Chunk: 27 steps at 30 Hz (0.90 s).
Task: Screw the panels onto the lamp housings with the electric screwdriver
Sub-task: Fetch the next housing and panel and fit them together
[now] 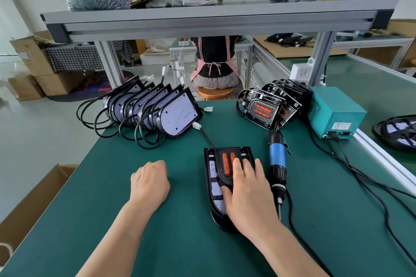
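Left hand (149, 183): we see a fist, fingers curled together, resting on the green mat (135, 243);
Right hand (248, 195): fingers straight, slightly apart, pressing flat on the panel (226, 162);
Panel: seated on the lamp housing (219, 220), mid-mat;
Electric screwdriver (277, 164): we find it lying just right of the housing

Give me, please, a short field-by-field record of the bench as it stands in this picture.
left hand: fingers curled, resting on the green mat, left of the lamp housing
right hand: flat on the panel, fingers straight
panel: lying on the lamp housing, mid-mat
electric screwdriver: lying on the mat right of the housing, not held
waiting housings: row standing on edge, back left
spare panels: leaning stack, back right, beside the teal power box
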Available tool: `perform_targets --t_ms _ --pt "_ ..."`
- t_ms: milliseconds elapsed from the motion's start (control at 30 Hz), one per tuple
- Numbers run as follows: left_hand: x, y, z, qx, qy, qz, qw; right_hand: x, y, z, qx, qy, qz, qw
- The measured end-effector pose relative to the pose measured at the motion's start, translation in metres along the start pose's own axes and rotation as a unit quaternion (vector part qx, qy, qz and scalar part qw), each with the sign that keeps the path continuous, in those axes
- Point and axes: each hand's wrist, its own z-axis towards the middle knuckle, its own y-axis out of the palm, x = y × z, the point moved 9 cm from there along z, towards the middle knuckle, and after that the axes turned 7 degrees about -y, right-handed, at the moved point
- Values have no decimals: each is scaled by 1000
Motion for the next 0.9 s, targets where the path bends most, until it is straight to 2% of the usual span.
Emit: perform_targets --t_ms 433,600,667,767,833,900 --pt "14 -2 -3 8 78 107 991 1 0 -5 -7 -9 -3 1000" --pt "14 -3 -1 8 98 118 988 8 -14 -9 9 9 91 996" --pt "16 -3 -1 4 103 115 988 21 -32 -3 59 29 150 987" --pt "20 -12 -7 35 104 11 994 64 -59 12 152 89 143 974" --pt "20 -22 -16 60 84 -135 985 98 -61 25 139 154 117 971" --pt "22 -23 -21 40 44 -272 960 123 -49 37 76 211 94 970"
